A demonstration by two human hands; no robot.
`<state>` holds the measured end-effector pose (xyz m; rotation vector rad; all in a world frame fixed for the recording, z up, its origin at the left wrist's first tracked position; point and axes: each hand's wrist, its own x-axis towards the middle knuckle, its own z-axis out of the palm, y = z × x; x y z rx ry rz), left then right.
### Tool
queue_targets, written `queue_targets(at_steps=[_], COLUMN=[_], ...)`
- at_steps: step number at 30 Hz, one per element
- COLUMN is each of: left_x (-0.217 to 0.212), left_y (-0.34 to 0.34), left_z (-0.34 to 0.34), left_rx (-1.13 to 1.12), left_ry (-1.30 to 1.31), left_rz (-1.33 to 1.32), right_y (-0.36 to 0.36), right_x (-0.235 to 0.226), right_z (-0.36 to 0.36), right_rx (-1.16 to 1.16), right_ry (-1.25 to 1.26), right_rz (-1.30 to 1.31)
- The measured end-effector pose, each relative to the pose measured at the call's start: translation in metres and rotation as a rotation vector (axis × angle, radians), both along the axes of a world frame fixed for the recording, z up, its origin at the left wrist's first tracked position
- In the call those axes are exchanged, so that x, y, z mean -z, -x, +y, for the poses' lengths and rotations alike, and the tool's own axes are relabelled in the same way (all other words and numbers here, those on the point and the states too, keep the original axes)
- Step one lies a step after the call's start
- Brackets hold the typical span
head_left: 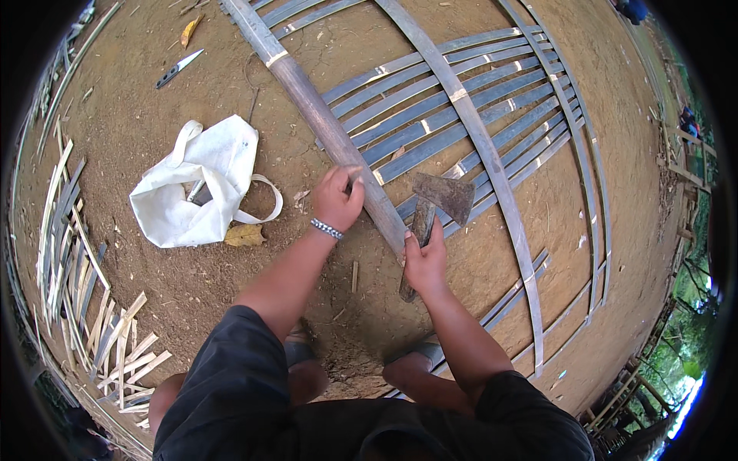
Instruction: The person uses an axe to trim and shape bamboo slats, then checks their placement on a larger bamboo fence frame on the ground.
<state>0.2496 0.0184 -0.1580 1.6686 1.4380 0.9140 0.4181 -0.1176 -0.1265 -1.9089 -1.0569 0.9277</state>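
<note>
My right hand (425, 261) grips the wooden handle of a rusty hatchet (443, 197), its head raised just right of a long round bamboo pole (323, 123). My left hand (337, 201), with a beaded bracelet at the wrist, presses on the pole and pinches a small dark object against it; I cannot tell what it is. The pole lies slantwise across a woven frame of flat grey bamboo strips (461, 115) on bare earth. My knees and dark shorts fill the lower edge.
A white cloth bag (196, 184) lies on the dirt to the left, a dry leaf (244, 235) beside it. A knife (178, 68) rests farther up left. Split bamboo slats (84, 292) are piled at the left edge. Wooden frames stand at the right rim.
</note>
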Motion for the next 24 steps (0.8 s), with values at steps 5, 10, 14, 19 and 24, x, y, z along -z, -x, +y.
queue_targets(at_steps=[5, 10, 14, 19, 24], left_x=[-0.024, -0.019, -0.012, -0.022, -0.016], left_y=[-0.033, -0.054, -0.05, -0.045, -0.042], left_z=[0.096, 0.11, 0.113, 0.119, 0.127], left_rx=[0.596, 0.843, 0.879, 1.0, 1.05], left_ry=[-0.239, -0.139, -0.185, -0.195, -0.282], left_rz=[0.507, 0.753, 0.718, 0.69, 0.657], right_y=[0.0, 0.008, 0.008, 0.018, 0.023], right_x=[-0.012, -0.021, -0.02, -0.043, -0.017], right_z=[-0.01, -0.026, -0.031, -0.012, -0.015], right_rx=[0.053, 0.063, -0.026, -0.025, -0.145], right_ry=[0.104, 0.184, 0.278, 0.392, 0.162], right_rz=[0.167, 0.13, 0.064, 0.119, -0.09])
